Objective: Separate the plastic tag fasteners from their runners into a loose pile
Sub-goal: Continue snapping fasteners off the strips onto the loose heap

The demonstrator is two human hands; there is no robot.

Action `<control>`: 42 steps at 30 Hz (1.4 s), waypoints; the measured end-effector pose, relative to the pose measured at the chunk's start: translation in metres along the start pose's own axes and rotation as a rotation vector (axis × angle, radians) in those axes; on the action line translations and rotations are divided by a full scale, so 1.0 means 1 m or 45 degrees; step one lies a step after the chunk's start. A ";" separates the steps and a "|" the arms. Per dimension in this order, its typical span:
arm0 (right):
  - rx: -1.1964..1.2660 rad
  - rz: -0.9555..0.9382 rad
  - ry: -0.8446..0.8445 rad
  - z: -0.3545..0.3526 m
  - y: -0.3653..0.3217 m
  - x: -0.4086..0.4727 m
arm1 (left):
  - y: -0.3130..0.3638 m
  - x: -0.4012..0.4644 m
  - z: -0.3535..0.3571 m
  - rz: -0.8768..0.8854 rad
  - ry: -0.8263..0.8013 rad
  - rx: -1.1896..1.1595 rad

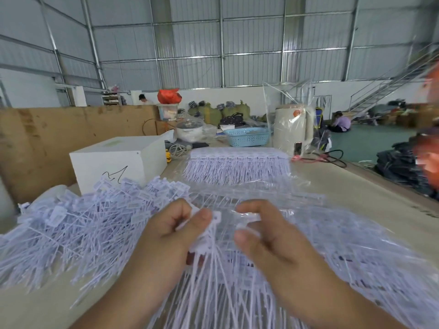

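Each grip pinches: left hand clamps the runner strip, right hand one fastener head; best twist it off sharply, then drop it on the loose pile.

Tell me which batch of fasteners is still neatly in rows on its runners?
The far batch beside the white box, lying on clear plastic. The left pile is loose and jumbled.

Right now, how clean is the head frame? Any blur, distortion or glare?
Head view: motion blur smears the right hand and the fasteners at right; the left hand and loose pile are sharper. Wide-angle bend curves the wall girders. Lighting is soft and even; mild glare on the plastic bag.
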State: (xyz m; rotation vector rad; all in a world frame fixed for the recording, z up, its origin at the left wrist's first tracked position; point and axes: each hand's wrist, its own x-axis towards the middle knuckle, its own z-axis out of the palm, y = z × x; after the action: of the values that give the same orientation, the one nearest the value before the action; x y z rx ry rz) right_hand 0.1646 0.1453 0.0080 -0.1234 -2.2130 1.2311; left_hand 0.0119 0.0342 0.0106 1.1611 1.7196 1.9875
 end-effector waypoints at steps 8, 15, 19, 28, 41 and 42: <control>-0.143 -0.071 -0.151 0.013 0.005 0.003 | 0.004 -0.007 0.006 0.008 -0.166 0.008; -0.180 -0.047 0.037 0.016 0.006 0.004 | 0.004 -0.009 0.008 -0.027 -0.175 0.044; -0.080 -0.055 0.106 0.020 0.008 0.003 | 0.000 -0.010 0.012 -0.074 -0.147 -0.023; -0.082 0.049 -0.277 -0.009 0.001 0.004 | 0.002 -0.010 0.012 0.063 -0.039 0.120; -0.218 0.090 0.003 -0.003 -0.003 0.004 | 0.000 -0.011 0.014 0.058 -0.026 0.098; -0.141 0.092 0.101 0.001 -0.005 0.004 | -0.002 -0.011 0.014 0.092 0.033 0.115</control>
State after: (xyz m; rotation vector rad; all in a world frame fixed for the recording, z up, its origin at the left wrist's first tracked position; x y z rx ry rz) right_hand 0.1614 0.1433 0.0134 -0.2939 -2.2244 1.1220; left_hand 0.0289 0.0372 0.0044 1.2495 1.8224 1.9929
